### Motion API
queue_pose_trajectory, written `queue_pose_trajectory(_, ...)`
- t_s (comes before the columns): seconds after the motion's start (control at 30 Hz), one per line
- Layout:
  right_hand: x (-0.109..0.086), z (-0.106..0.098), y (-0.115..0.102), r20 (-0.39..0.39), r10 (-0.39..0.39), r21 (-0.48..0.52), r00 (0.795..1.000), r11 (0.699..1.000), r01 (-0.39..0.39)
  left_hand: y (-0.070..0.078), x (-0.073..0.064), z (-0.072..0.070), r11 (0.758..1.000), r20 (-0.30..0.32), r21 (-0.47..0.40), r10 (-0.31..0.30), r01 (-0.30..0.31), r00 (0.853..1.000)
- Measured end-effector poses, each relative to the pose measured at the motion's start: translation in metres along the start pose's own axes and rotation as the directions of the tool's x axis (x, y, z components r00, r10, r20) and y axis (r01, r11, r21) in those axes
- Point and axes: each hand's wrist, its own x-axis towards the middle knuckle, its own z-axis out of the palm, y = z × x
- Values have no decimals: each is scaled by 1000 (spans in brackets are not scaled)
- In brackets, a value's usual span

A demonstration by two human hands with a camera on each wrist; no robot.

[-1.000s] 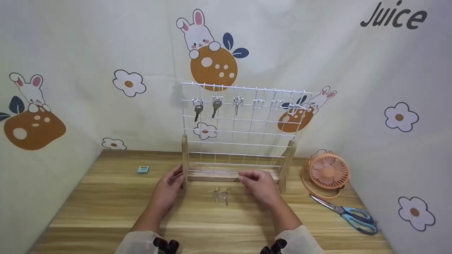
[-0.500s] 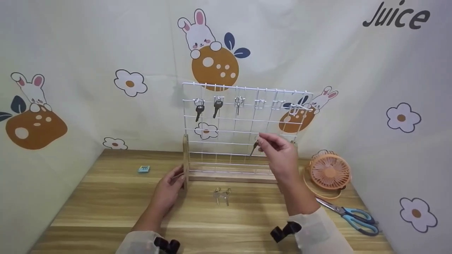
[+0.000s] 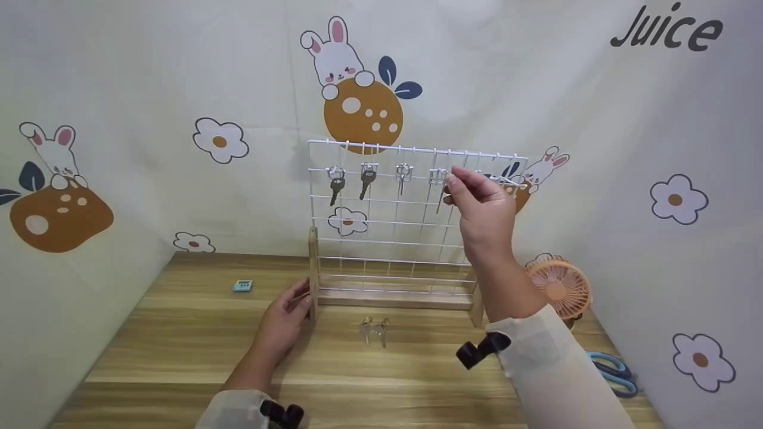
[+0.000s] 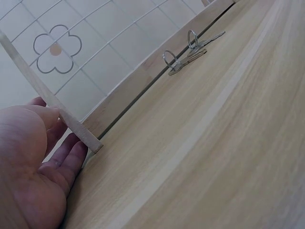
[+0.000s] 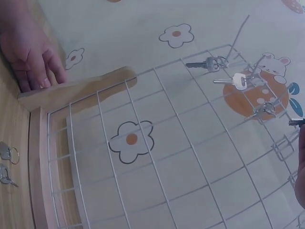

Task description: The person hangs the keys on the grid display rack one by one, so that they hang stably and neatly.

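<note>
Pinching a small dark metal key (image 3: 440, 201) by its upper end, our right hand (image 3: 487, 213) has thumb and fingertips together in a narrow grip. The key hangs just left of it, long axis nearly upright, tip down. A white wire hook (image 3: 437, 177) lies just left of the fingertips, far nearer this hand than the other; touching or apart, we cannot tell. Farther left, three keys (image 3: 368, 177) hang on the white wire grid rack (image 3: 417, 149). Our left hand (image 3: 288, 310) touches its left wooden upright (image 3: 313, 262), whether clasping it we cannot tell, and two silver keys (image 4: 188, 61) lie on the near side, on the wood-grain tabletop (image 3: 179, 357).
</note>
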Motion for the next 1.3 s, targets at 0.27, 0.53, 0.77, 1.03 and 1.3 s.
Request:
queue_pose_trajectory(0.27, 3, 6, 5, -30, 36, 6, 999, 999, -36, 0, 0, 2, 1000, -9, 3, 5, -5, 1000)
queue_pose_trajectory(0.53, -3, 1, 30, -43, 73, -3, 996, 997, -73, 1, 4, 3, 1000, -4, 7, -18, 18, 1000)
queue_pose_trajectory(0.77, -32, -4, 75, -61, 149, 0, 987, 989, -150, 4, 3, 0, 999, -5, 13, -39, 39, 999)
queue_pose_trajectory(1.03, -71, -6, 129, 95, 287, 100, 953, 950, -296, 2, 0, -3, 999, -10, 16, -41, 42, 999)
queue_pose_trajectory(1.3, -91, -10, 169, 127, 340, 92, 932, 931, -352, 1, 2, -1, 999, -4, 5, -48, 48, 999)
